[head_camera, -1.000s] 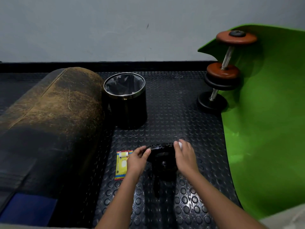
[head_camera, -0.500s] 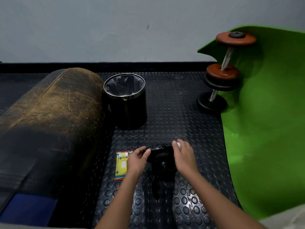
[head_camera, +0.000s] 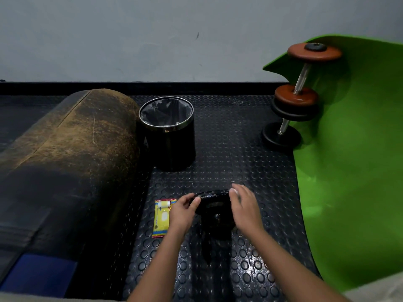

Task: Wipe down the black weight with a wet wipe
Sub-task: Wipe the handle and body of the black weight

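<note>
black weight (head_camera: 214,211) stands on edge, left hand (head_camera: 182,212) pinching its rim to steady it while right hand (head_camera: 245,209) fingers press a white wipe (head_camera: 233,191) against the rim opposite.

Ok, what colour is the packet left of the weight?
Yellow with red and blue edges, in the head view: packet, weight.

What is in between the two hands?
In the head view, the black weight sits between them: the left hand holds its left edge, and the right hand presses a white wet wipe on its right edge.
</note>
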Available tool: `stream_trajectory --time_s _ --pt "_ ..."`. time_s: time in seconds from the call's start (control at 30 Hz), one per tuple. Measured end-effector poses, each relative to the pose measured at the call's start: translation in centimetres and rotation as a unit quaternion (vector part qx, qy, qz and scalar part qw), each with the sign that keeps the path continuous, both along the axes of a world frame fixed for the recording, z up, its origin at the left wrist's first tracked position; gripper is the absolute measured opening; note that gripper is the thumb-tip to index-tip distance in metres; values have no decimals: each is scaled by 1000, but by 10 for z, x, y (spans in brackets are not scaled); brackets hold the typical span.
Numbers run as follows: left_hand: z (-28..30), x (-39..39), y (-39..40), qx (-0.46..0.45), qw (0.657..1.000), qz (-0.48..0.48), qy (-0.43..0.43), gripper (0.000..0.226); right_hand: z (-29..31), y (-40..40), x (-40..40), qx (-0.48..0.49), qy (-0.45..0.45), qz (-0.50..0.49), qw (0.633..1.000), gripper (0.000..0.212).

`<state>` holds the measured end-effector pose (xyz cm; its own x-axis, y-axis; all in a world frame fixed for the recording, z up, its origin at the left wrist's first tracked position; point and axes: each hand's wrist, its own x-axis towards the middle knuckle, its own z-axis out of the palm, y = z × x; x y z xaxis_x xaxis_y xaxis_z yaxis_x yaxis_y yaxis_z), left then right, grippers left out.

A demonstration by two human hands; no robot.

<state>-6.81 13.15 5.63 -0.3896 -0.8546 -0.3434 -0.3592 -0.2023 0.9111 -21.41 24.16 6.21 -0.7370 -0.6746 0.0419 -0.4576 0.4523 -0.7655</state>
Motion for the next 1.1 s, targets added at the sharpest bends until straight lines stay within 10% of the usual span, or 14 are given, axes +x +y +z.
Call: stream_trajectory --time_s 0.27,0.57,0.77,1.1 --pt "-2 -1 -1 1 1000 -1 10 38 3 -2 16 21 125 164 978 60" --pt "-1 0 -1 1 1000 -4 1 42 1 -5 0 37 11 11 999 51" --pt "-3 -1 -2 5 1000 -4 3 37 6 -10 16 37 116 147 982 67" --pt "-1 -1 -1 -1 1000 -3 5 40 3 -5 7 92 85 76 989 60"
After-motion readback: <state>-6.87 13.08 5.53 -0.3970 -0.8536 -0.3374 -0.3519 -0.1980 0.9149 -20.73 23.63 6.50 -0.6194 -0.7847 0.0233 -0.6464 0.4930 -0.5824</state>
